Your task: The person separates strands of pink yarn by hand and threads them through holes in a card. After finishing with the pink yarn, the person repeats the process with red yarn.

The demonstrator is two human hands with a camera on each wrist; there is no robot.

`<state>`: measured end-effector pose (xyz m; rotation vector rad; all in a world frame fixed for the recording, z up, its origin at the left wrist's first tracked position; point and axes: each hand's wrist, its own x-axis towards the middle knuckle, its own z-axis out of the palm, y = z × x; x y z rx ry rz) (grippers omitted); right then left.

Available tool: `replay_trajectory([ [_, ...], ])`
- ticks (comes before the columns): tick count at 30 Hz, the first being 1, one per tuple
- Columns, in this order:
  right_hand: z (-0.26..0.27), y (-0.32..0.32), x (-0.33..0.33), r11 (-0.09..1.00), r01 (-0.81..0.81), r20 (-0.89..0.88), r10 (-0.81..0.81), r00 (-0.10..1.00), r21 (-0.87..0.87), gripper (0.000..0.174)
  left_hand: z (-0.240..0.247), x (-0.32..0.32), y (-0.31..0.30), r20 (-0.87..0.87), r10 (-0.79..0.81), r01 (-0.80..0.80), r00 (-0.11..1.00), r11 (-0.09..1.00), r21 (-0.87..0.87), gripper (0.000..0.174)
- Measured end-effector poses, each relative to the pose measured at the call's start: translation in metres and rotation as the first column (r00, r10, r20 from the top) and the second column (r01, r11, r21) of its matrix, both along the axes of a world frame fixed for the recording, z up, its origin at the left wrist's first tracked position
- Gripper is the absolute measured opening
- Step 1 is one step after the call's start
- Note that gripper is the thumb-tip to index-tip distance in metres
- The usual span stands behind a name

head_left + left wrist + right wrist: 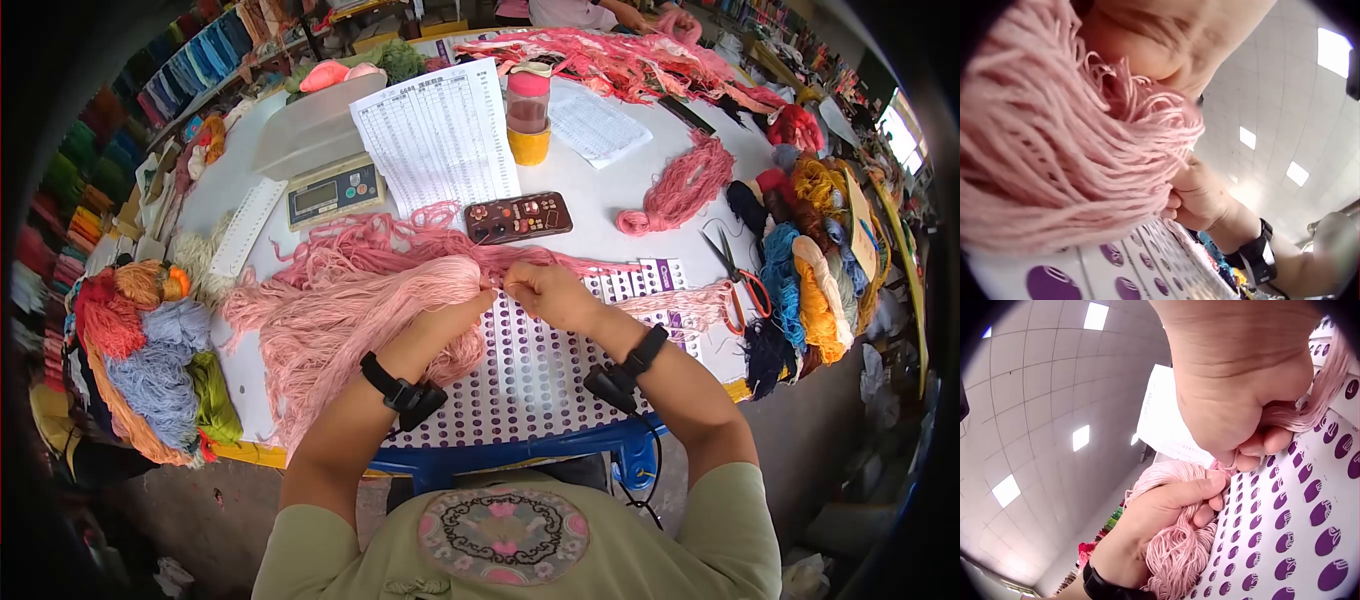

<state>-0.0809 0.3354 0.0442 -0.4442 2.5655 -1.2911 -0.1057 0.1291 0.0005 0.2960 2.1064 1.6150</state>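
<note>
A large hank of pale pink yarn (370, 320) spreads over the left middle of the table. My left hand (468, 309) grips its gathered end, the thumb lying over the strands in the right wrist view. Close beside it, my right hand (553, 298) has its fingers curled round a thin bundle of pink strands (1319, 403), which trails off to the right. Both hands are near each other over a white sheet printed with purple dots (530, 370). Darker pink yarn (400, 240) lies behind the hank. My right fingertips are partly hidden in the head view.
A patterned phone (518, 218), a scale (335, 192), a printed list (435, 135) and a pink-lidded cup (528, 110) stand beyond the hands. Orange-handled scissors (738, 280) lie at right, near a rose-pink skein (685, 185). Coloured yarn piles (160, 360) line both sides. Another person (580, 14) works opposite.
</note>
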Motion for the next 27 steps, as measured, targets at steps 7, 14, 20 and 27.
replay_trajectory([
  [7,-0.005,0.002,0.003,0.999,-0.021,-0.032,0.02,0.999,-0.038,0.007,0.034,0.016,0.012,0.014,0.041,-0.036,0.999,0.961,-0.276,0.027],
  [14,-0.011,0.005,0.003,0.994,-0.007,-0.029,0.004,1.0,-0.11,0.009,0.037,0.017,0.01,0.015,0.063,-0.054,0.998,0.935,-0.35,0.034],
  [20,-0.014,0.003,0.002,0.995,0.0,-0.057,-0.005,0.998,-0.101,0.009,0.037,0.019,0.008,0.133,0.064,-0.032,0.989,0.973,-0.229,0.026],
  [27,0.002,0.002,0.008,0.995,0.055,-0.033,-0.058,0.998,-0.083,0.016,0.02,0.015,0.016,0.403,0.057,-0.144,0.913,0.971,0.189,0.021],
])
